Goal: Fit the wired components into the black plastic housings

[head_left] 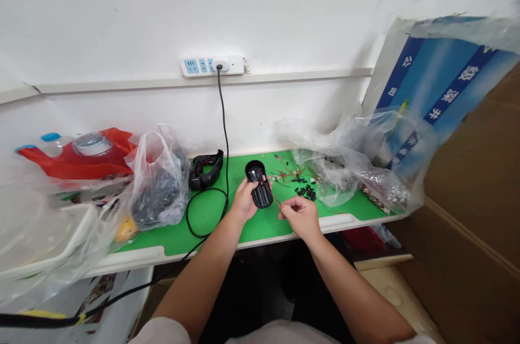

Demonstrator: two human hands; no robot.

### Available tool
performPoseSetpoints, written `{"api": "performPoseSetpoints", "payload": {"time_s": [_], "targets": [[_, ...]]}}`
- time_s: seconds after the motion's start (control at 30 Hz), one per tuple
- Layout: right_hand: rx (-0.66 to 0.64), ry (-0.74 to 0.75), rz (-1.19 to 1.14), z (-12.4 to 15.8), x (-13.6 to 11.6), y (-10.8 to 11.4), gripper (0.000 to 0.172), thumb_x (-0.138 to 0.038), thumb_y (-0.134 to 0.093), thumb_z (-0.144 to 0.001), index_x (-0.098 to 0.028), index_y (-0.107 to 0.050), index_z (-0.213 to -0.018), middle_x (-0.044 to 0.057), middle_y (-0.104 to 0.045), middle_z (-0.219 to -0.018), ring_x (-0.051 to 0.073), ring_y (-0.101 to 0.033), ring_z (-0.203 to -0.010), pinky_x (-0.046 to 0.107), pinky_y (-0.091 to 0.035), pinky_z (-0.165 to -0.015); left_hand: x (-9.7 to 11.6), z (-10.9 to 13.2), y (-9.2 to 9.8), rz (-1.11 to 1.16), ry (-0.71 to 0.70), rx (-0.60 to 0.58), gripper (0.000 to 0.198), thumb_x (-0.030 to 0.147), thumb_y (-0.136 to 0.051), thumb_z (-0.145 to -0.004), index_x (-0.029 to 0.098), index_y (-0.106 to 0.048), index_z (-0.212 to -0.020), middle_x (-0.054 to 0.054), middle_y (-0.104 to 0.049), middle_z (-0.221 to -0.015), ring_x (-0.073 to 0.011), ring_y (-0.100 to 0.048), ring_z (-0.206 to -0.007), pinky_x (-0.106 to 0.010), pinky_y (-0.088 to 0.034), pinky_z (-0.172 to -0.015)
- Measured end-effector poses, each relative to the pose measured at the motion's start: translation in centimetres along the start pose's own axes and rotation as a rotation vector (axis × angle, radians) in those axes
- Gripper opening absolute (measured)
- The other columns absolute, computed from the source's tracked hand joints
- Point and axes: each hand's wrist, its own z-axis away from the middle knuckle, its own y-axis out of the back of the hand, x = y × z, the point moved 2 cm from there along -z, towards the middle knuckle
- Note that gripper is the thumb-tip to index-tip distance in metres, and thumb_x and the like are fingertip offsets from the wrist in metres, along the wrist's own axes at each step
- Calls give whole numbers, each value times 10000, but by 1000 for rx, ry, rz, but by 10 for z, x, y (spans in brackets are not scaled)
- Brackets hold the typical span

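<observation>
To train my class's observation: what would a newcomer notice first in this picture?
The bright green mat on the bench draws the eye, with a left hand gripping a black ribbed casing at its centre and a right hand pinching a thin red wire. Above sits a white power strip; a blue-printed sheet leans at right.

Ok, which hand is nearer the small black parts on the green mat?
Right. The right hand, pinching a red wire, is just below the small black parts; the left hand, holding a black ribbed housing, is farther left.
</observation>
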Motion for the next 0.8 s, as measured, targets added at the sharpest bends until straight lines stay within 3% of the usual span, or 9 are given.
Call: {"api": "performPoseSetpoints", "payload": {"time_s": [0.1, 0.3, 0.4, 0.5, 0.6, 0.7, 0.8], "targets": [[-7, 39, 35, 4, -1, -6, 53, -189, -608, -670, -163, -623, -626, 9, -635, -513, 145, -599, -477, 236, -458, -476, 2, 0, 0, 17, 14, -19, 294, 186, -562, -724, 140, -571, -1015, -114, -662, -1014, -234, -643, -906, -371, -507, -783], [-278, 30, -184, 9, -3, -9, 214, -357, -646, -728, -163, -639, -818, 47, -685, -722, 176, -657, -613, 305, -528, -599, 13, -3, 9, 86, 61, -4, 285, 220, -506, -723, 103, -591, -968, -132, -673, -946, -204, -656, -760, -299, -528, -648], [-194, -2, -163, -1, 6, 12, 281, -430, -598, -762, -155, -640, -799, 65, -682, -750, 176, -650, -606, 322, -531, -608, 16, -2, 11, 93, 81, -11, 308, 248, -507, -729, 108, -578, -994, -131, -670, -932, -192, -650, -700, -286, -522, -594], [-58, 32, 78, -20, 17, 45, 285, -431, -592, -756, -151, -648, -771, 52, -661, -660, 174, -628, -584, 299, -506, -585, 16, 0, 8, 40, 68, -38, 299, 264, -539, -739, 131, -560, -1006, -117, -660, -938, -202, -647, -695, -306, -521, -574], [-87, 92, 432, -39, 23, 71, 256, -376, -561, -765, -157, -671, -838, 57, -677, -693, 180, -616, -605, 298, -482, -593, 12, 3, 5, -46, 59, -56, 312, 222, -599, -709, 158, -548, -1010, -90, -650, -930, -213, -646, -702, -344, -525, -585], [-182, 184, 753, -52, 20, 78, 234, -293, -542, -762, -170, -689, -897, 64, -701, -800, 182, -618, -668, 296, -466, -644, 7, 5, 1, -93, 97, -76, 367, 205, -636, -675, 166, -541, -1027, -89, -644, -922, -217, -645, -693, -364, -520, -588], [-218, 232, 972, -63, 16, 70, 239, -264, -522, -777, -174, -696, -913, 68, -701, -778, 186, -618, -678, 287, -450, -660, 3, 6, 1, -111, 126, -81, 401, 211, -654, -656, 167, -538, -1037, -93, -641, -923, -227, -648, -694, -365, -515, -585]]}}
